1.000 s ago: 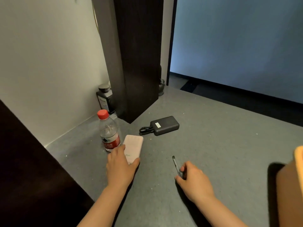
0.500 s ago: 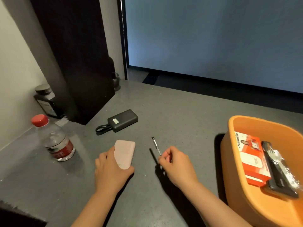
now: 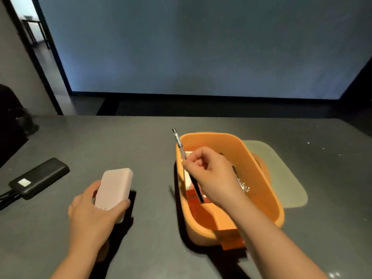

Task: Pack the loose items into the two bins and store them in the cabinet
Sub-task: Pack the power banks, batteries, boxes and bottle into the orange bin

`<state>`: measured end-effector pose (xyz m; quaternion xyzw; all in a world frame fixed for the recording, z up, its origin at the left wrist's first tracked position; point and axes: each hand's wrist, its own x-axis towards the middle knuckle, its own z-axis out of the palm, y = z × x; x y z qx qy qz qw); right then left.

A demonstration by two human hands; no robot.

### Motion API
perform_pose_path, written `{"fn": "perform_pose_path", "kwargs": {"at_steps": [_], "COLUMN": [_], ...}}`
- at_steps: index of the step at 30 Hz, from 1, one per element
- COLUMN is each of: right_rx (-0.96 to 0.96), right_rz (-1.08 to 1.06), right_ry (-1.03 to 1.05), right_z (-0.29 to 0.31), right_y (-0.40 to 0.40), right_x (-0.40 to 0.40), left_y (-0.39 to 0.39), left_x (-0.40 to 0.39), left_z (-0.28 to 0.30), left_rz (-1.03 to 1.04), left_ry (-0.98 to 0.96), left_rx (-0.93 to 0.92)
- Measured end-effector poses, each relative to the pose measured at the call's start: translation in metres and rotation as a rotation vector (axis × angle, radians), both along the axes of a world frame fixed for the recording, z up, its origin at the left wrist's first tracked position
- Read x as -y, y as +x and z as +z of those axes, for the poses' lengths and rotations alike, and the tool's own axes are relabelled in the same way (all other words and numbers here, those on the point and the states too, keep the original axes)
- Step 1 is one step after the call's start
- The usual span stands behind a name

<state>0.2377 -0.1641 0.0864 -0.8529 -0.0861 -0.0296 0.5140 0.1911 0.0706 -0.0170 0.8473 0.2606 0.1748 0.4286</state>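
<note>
The left hand (image 3: 90,214) grasps a pink power bank (image 3: 114,190). The thumb lies along the right edge of the pink power bank and the fingers curl round its left edge, so the grip is closed on the item. The pink power bank is raised off the counter (image 3: 141,148) and casts a dark shadow just to the right of the grip.

The right hand (image 3: 213,176) grasps a pen (image 3: 179,145). The fingers are curled, and the pen is pinched between the thumb and the fingertips. The pen is tilted: its metal tip points up and away from the grip, and its dark lower end extends below the grip.

The right hand is positioned over the open top of an orange bin (image 3: 259,178). The dark end of the pen reaches down inside the orange bin, above a red and white box (image 3: 189,181) that lies on the bin floor. A foil-wrapped item (image 3: 242,185) lies in the orange bin just to the right of the grip; most of it is hidden by the hand.

The orange bin stands on the counter to the right of the left hand. A pale mat (image 3: 285,178) lies on the counter beyond the orange bin, partly under it.

A black power bank (image 3: 39,177) with attached cable (image 3: 8,198) lies flat on the counter, well to the left of the left hand.
</note>
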Motion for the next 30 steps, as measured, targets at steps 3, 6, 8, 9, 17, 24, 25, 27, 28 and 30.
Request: {"fn": "perform_pose_path", "kwargs": {"at_steps": [3, 6, 8, 9, 17, 24, 25, 27, 28, 30], "right_rx": [-0.033, -0.142, -0.183, -0.198, -0.38, -0.315, -0.27, -0.199, -0.182, -0.143], "right_rz": [-0.164, -0.205, -0.215, -0.219, -0.189, -0.211, -0.212, -0.202, -0.195, -0.211], "right_ry": [-0.146, -0.369, -0.457, -0.493, -0.732, -0.638, -0.599, -0.437, -0.329, -0.168], "right_z": [-0.003, -0.021, -0.031, -0.034, -0.059, -0.062, -0.059, -0.053, -0.049, -0.042], "right_y": [0.013, 0.021, 0.033, 0.042, 0.104, 0.103, 0.101, 0.095, 0.091, 0.086], "right_x": [0.055, 0.088, 0.096, 0.097, 0.076, 0.08, 0.081, 0.08, 0.079, 0.079], "left_y": [0.017, 0.031, 0.038, 0.041, 0.056, 0.062, 0.064, 0.068, 0.072, 0.083], "left_x": [0.032, 0.059, 0.074, 0.082, 0.116, 0.125, 0.126, 0.13, 0.134, 0.144], "left_z": [0.03, 0.054, 0.066, 0.07, 0.081, 0.073, 0.073, 0.073, 0.074, 0.077], "left_rz": [-0.113, -0.188, -0.228, -0.249, -0.301, -0.335, -0.329, -0.334, -0.348, -0.385], "left_ry": [-0.025, -0.024, -0.03, -0.036, 0.009, 0.025, 0.03, 0.047, 0.056, 0.078], "left_rx": [0.131, 0.229, 0.269, 0.287, 0.347, 0.305, 0.292, 0.274, 0.265, 0.238]}}
